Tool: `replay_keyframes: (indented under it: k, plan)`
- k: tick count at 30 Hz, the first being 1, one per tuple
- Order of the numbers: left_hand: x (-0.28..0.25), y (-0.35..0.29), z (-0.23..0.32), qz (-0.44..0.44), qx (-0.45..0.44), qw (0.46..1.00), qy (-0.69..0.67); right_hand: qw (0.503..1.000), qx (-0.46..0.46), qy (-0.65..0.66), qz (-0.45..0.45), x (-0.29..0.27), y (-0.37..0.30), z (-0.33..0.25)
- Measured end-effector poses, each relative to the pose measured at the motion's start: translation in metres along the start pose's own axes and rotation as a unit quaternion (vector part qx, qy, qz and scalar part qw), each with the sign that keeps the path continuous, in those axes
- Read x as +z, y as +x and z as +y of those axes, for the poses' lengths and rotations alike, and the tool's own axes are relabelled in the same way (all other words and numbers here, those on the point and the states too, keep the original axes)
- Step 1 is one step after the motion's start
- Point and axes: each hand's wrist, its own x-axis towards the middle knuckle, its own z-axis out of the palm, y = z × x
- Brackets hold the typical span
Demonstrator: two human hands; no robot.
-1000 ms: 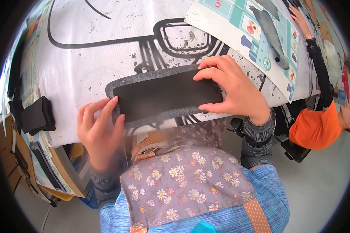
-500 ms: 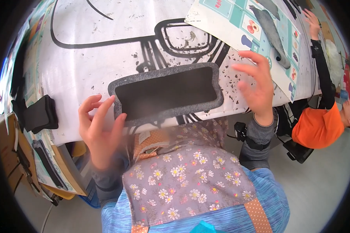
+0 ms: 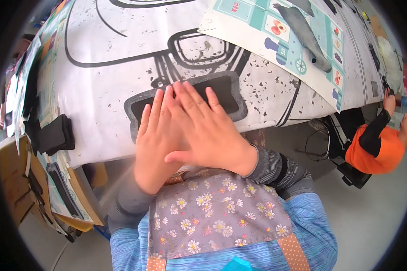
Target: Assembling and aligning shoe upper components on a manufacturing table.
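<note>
A black rectangular pad with a fuzzy grey border lies near the front edge of the table. Flat over its middle, fingers stretched out and slightly apart, is my right hand. My left hand is beside it, its fingers also extended over the pad's left part. The two hands overlap around the index fingers, and neither grips anything. Whether both palms press on the pad or hover just above cannot be seen. The pad's lower middle is hidden under the hands.
The white table cover has black line drawings and dark specks. A printed sheet at the upper right bears a long grey fuzzy piece. Folded black pieces sit at the left edge. A person in orange is at far right.
Both hands have come together over the pad; my right hand swung in from the right. The pad's border looks flatter at the right. The other person's arm has lowered.
</note>
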Motion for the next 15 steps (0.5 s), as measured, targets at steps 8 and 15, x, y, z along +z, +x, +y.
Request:
replay_keyframes:
  k: [8, 15]
  plan:
    - [-0.01, -0.028, -0.021, -0.007, -0.097, 0.994, 0.047, 0.981, 0.127, -0.146, -0.011, -0.013, -0.027, 0.021]
    - [-0.015, -0.007, -0.004, 0.045, -0.018, 0.996, 0.08, 0.991, -0.009, -0.1, 0.085, -0.005, -0.001, -0.014]
